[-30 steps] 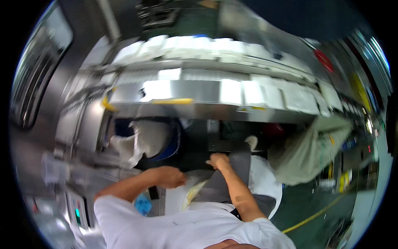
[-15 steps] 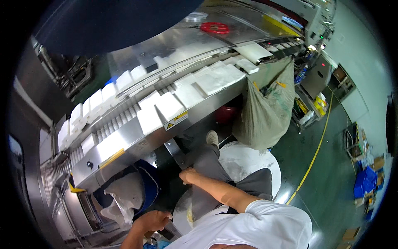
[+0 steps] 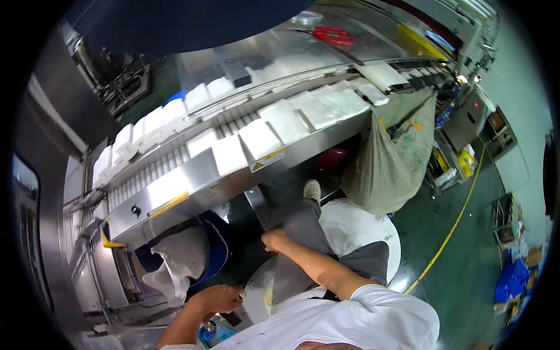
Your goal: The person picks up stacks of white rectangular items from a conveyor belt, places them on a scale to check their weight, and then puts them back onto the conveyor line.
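My left hand (image 3: 220, 299) hangs in front of me near the lower edge, its fingers loosely curled with nothing seen in them. Beside it stands a blue bin (image 3: 217, 245) with a whitish sack (image 3: 179, 262) in it. My right hand (image 3: 272, 240) rests by my grey-trousered knee, closed, with nothing visible in it. Both hands are apart from the steel conveyor (image 3: 192, 169) ahead. On its rollers lie flat white packets (image 3: 262, 137), several overlapping towards the right. Another row of white packets (image 3: 153, 118) stands along the far side.
A large grey-green sack (image 3: 388, 169) hangs at the conveyor's right end. Under my legs is a round white surface (image 3: 373, 227). A red ring-shaped object (image 3: 333, 35) lies on the steel top behind. Blue crates (image 3: 512, 280) stand at the far right, beyond a yellow floor line (image 3: 455, 233).
The view has shifted, so the conveyor and sack appear farther right. White packets on the rollers have moved rightward relative to the conveyor. Both hands stay in nearly the same pose.
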{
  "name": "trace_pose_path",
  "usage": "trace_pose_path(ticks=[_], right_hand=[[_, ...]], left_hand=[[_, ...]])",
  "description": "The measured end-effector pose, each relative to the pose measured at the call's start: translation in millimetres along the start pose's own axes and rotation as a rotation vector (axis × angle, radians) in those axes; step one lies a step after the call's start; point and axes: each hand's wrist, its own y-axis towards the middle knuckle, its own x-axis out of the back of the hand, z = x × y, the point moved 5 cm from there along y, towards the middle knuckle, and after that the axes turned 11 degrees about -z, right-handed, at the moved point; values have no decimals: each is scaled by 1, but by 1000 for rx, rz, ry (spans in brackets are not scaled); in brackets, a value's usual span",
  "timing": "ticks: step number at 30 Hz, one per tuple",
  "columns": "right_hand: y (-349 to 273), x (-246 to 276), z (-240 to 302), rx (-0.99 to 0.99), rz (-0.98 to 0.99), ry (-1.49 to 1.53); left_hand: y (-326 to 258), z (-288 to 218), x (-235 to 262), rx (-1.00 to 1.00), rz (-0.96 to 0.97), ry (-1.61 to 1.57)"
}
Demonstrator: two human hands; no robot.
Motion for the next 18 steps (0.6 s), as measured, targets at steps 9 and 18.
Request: trace_pose_path(ticks=[9,18], right_hand=[[8,-7,2,29,0,-18],[0,2,-1,-9,-3,9]], left_hand=[[5,12,-11,-108,-66,63],[8,11,-8,-43,-23,8]])
